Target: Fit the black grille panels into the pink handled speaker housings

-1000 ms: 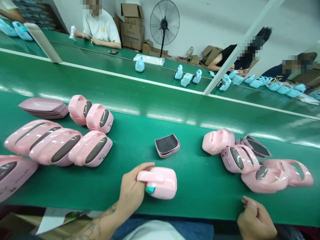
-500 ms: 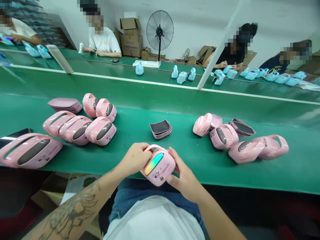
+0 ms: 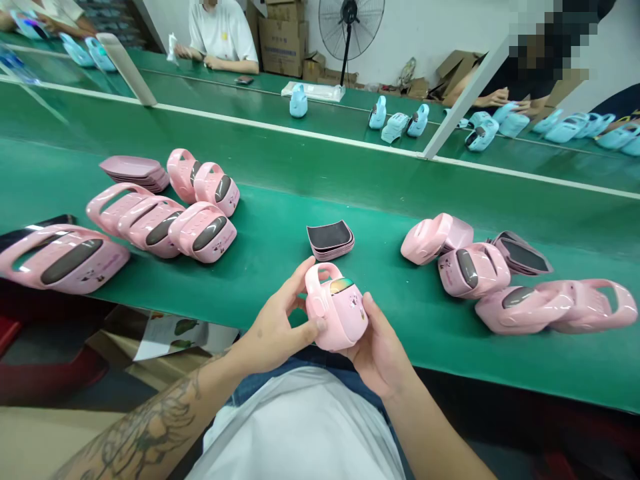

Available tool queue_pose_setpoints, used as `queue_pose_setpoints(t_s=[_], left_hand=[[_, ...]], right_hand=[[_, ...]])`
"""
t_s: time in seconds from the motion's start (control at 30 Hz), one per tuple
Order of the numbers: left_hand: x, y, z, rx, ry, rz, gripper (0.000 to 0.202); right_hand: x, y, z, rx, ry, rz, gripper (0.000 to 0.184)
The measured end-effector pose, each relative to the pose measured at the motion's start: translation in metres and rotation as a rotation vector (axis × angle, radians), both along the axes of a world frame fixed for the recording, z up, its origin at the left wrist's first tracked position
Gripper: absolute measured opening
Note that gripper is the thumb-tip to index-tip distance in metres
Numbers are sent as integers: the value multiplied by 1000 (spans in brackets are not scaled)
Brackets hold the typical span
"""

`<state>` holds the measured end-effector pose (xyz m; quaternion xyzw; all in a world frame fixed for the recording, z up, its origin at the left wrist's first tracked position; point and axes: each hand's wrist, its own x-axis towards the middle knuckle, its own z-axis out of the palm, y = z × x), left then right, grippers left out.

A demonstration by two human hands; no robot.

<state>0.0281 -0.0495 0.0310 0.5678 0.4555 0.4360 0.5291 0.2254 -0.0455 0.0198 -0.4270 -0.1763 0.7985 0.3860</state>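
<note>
Between my hands is a pink handled device [image 3: 340,320], a rounded glossy plastic body with a carry loop on top and a small rainbow-tinted window. Cartoon print shows on its front face, which is turned to the right. My left hand [image 3: 283,327] grips its left side, thumb on the near side and fingers up by the loop. Under and along the right side, my right hand [image 3: 383,353] supports it; some of those fingers are hidden beneath. Just beyond lies a small stack of pink-edged dark panels [image 3: 330,240].
Several similar pink devices [image 3: 203,233] with dark windows stand to the left, beside stacked pink panels [image 3: 135,170] and a dark flat object [image 3: 37,233]. More pink devices [image 3: 473,270] and dark panels [image 3: 523,253] lie right. Beyond a divider, co-workers [image 3: 223,33] sit near light-blue devices [image 3: 299,100].
The pink device has been turned so its side faces me and its front points right. My left hand shifted from the handle to its side; my right hand moved lower. The camera view tilted down.
</note>
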Motion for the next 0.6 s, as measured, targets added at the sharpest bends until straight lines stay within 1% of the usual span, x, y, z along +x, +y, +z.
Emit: queue_pose_setpoints(t_s=[0.13, 0.2, 0.3, 0.37, 0.4, 0.43, 0.47, 0.5, 0.53, 0.57, 0.6], left_hand=[[-6, 8, 0, -75, -116, 8, 98], [-11, 15, 3, -113, -174, -18, 100], [-14, 33, 8, -127, -274, -107, 93], [-11, 48, 11, -102, -360, -161, 88], [-8, 55, 11, -69, -395, -146, 85], [-3, 61, 10, -25, -411, -93, 81], [3, 67, 7, 36, -403, -3, 75], [10, 72, 3, 91, -356, 126, 63], [18, 76, -4, 140, -264, 256, 46], [27, 80, -13, 178, -143, 270, 33], [38, 83, -25, 239, -21, 176, 26]], right_hand=[[-1, 3, 10, -28, 49, 35, 55], [2, 6, 12, -21, 81, 63, 53], [9, 12, 16, -4, 137, 132, 51], [17, 21, 24, 25, 161, 161, 47], [21, 28, 31, 47, 159, 155, 43], [25, 37, 39, 75, 143, 132, 40], [29, 51, 49, 117, 110, 89, 36], [32, 67, 58, 172, 62, 33, 35], [35, 88, 67, 249, 1, -30, 36], [35, 114, 74, 343, -79, -98, 39], [34, 143, 79, 408, -166, -138, 43]])
